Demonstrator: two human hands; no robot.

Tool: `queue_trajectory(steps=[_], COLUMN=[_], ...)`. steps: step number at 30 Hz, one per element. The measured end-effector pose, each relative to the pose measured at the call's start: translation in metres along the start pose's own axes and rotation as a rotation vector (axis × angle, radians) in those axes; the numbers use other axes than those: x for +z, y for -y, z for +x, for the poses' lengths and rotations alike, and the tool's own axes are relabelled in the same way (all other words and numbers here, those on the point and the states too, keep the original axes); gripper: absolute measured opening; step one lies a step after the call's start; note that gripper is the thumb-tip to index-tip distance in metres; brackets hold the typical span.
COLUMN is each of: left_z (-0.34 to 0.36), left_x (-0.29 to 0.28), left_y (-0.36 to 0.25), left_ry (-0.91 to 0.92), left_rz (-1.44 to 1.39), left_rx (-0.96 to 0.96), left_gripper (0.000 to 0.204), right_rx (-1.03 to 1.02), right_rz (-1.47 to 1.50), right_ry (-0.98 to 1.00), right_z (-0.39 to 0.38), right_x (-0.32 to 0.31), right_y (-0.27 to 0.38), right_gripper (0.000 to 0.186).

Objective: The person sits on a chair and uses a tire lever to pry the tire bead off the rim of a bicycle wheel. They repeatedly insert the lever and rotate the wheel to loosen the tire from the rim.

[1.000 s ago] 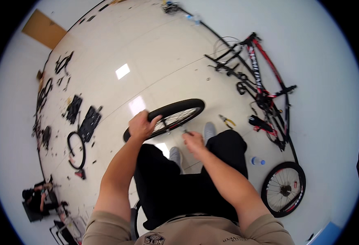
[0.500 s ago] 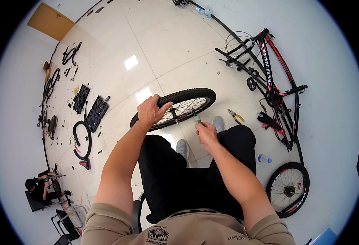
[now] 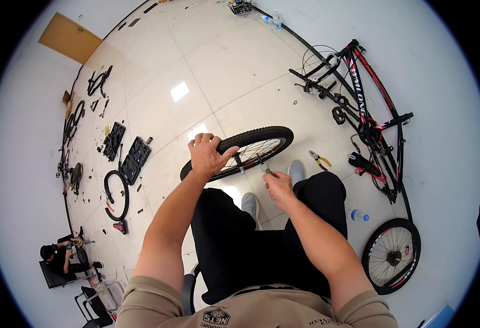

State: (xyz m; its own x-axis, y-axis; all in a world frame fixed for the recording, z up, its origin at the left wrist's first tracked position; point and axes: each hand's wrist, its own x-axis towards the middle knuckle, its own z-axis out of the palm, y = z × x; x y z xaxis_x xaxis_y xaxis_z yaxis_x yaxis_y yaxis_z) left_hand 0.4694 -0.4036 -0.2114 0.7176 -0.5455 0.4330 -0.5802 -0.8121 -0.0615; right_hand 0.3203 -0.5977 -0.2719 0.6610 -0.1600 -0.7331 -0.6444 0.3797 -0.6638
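A bicycle wheel with a knobby black tire is tilted in front of my knees. My left hand grips its near-left side, fingers over the tread and thumb reaching in toward the spokes. Closed around a small grey-handled tool is my right hand, just to the near side of the rim. The tool's thin dark tip points up at the spokes; whether it touches them I cannot tell. The hub and its axle end show between my hands.
Yellow-handled pliers lie by my right shoe. To the right are a red-and-black bicycle frame, a water bottle and another wheel. Toolbox halves and a loose tire lie leftward; a seated person works far left.
The view has shifted slightly, so the whole scene sits a little lower and further right. Both hands keep their hold on the wheel and the tool.
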Motion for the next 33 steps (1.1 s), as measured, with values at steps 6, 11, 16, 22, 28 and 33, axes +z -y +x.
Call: queue_trajectory(steps=[6,11,16,22,28,33], left_z=[0.006,0.010,0.006,0.014,0.026,0.037], left_x=[0.000,0.000,0.009,0.008,0.014,0.015], left_y=[-0.006,0.003,0.011,0.008,0.007,0.008], left_ry=[0.462,0.510,0.481,0.526,0.609,0.650], left_rz=[-0.158,-0.240,-0.310,-0.351,-0.453,-0.501], left_rx=[-0.210,-0.217,-0.186,-0.200,-0.212,-0.221], left_gripper=[0.069,0.070,0.071,0.074,0.081,0.082], right_rx=[0.005,-0.021,-0.170,-0.501,-0.778,-0.826], right_rz=[0.007,-0.046,-0.280,-0.756,-1.070,-1.299], right_ry=[-0.019,-0.007,0.028,-0.080,-0.173,-0.109], right_z=[-0.002,-0.009,-0.022,-0.059,-0.044,-0.040], right_x=[0.003,0.005,-0.001,-0.008,-0.017,-0.023], right_y=[0.002,0.004,0.014,0.065,0.081,0.102], right_gripper=[0.023,0.025,0.030,0.034,0.030,0.031])
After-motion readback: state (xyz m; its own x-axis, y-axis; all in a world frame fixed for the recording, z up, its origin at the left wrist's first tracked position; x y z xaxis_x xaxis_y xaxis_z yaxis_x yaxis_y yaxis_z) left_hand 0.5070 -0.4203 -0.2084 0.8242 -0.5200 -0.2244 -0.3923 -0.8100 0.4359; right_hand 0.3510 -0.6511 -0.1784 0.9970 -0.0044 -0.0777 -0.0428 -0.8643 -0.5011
